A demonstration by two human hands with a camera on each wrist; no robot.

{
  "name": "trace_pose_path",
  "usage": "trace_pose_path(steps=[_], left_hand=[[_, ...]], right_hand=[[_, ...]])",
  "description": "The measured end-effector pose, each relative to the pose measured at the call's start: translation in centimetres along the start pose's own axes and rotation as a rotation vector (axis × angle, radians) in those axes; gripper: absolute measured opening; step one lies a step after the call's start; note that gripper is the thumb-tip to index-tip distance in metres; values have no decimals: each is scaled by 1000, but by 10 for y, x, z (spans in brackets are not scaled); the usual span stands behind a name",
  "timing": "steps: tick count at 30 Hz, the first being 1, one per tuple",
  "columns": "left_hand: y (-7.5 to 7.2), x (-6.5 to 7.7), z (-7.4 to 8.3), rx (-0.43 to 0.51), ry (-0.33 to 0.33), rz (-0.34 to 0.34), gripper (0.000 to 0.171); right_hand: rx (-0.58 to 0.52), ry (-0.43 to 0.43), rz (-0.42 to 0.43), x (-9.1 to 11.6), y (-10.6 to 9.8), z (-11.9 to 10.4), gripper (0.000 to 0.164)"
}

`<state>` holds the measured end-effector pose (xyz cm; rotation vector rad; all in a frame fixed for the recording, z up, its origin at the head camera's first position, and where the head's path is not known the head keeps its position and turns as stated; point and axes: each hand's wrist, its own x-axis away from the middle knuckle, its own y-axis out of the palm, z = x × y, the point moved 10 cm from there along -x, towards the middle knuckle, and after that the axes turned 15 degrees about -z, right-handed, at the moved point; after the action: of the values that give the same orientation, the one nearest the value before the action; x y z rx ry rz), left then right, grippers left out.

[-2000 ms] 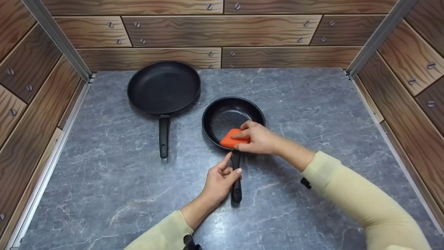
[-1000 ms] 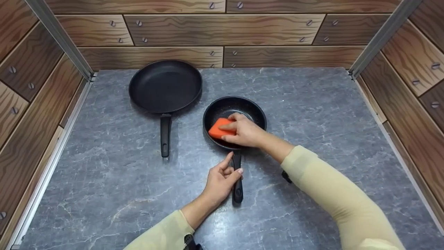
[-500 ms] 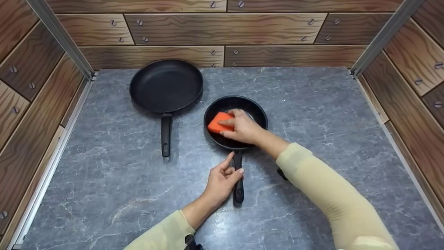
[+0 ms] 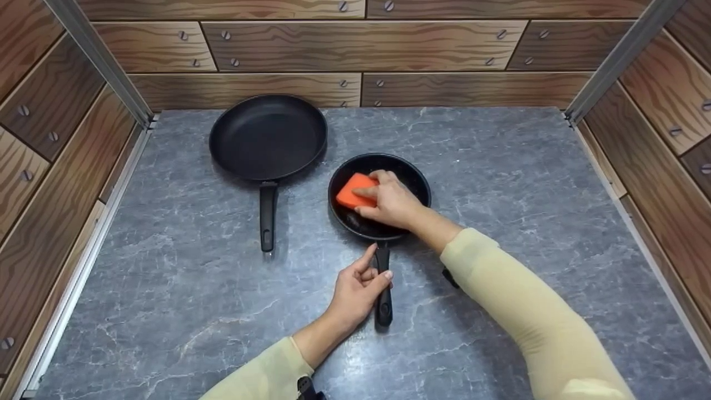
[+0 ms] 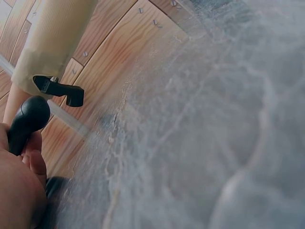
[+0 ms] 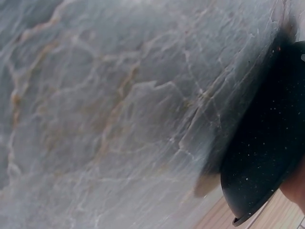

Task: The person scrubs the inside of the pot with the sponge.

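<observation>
A small black frying pan [image 4: 340,166] with a speckled coating stands on the grey marbled table, its handle toward the person. My left hand [image 4: 355,291] grips that handle, thumb on top and index finger stretched up toward the pan's rim. The left wrist view shows the rounded handle end [image 5: 32,114] poking out of the hand. Inside the pan, my right hand [image 4: 391,201] holds an orange sponge [image 4: 354,191] against the left part of the pan. From the right wrist camera only the pan's speckled outer side [image 6: 267,138] and a bit of the hand show; the sponge is hidden there.
A larger black frying pan [image 4: 269,139] sits at the back left, handle pointing to the front. Wood-patterned walls [image 4: 361,47] enclose the marbled table [image 4: 183,266] at the back and both sides, with metal posts in the back corners.
My right hand has moved the sponge from the pan's front near the handle to the left, then farther back along the inside. The left hand keeps its grip on the handle.
</observation>
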<state>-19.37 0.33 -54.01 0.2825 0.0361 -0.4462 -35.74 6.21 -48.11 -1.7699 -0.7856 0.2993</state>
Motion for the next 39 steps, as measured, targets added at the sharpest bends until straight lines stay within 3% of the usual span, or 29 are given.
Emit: trace_pose_path(steps=[39], left_hand=[[-2, 0, -2, 11, 0, 22, 71]], right_hand=[[89, 88, 13, 8, -12, 27, 55]])
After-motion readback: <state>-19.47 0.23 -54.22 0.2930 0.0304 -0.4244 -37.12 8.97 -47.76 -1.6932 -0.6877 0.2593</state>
